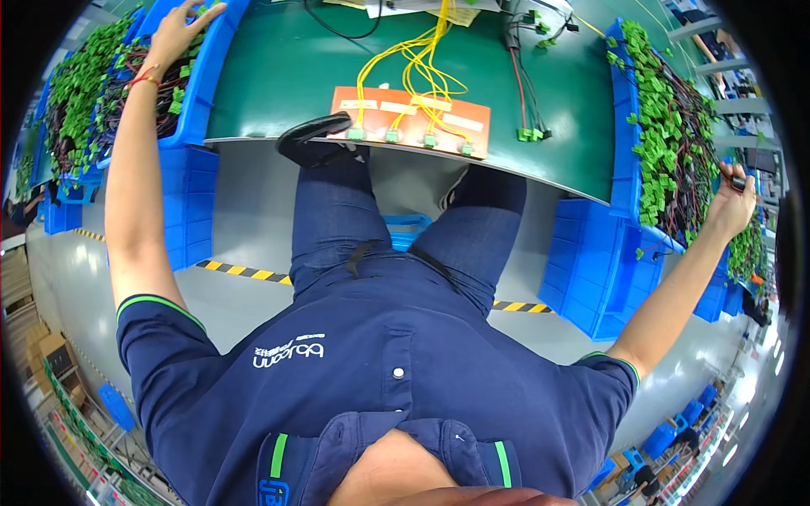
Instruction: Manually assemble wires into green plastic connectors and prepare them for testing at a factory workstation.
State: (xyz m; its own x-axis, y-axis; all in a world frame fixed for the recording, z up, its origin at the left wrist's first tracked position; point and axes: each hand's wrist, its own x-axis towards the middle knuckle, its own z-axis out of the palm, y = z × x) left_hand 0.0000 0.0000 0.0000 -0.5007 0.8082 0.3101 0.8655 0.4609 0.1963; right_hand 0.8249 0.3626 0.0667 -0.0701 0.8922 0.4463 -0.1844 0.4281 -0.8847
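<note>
My left hand [175, 35] reaches over the far part of a blue bin [196, 93] on the left, fingers apart near its rim. That bin holds green connectors on dark cables. On the far right, my right hand [732, 202] is closed around a small black piece [739, 182], perhaps a connector end, beside a bin of wired green connectors [658, 160]. Between my arms, an orange board [409, 118] lies at the green table's near edge. Several green terminal plugs [393, 135] sit along it, with yellow wires [413, 63] running to them.
A black strap-like object [310, 139] hangs over the table edge [261, 110] by the board. A loose red-and-black cable [518, 93] ends in a green connector at right. Papers [405, 7] lie at the back. Blue crates [586, 270] stand beside my legs, above black-yellow floor tape [245, 271].
</note>
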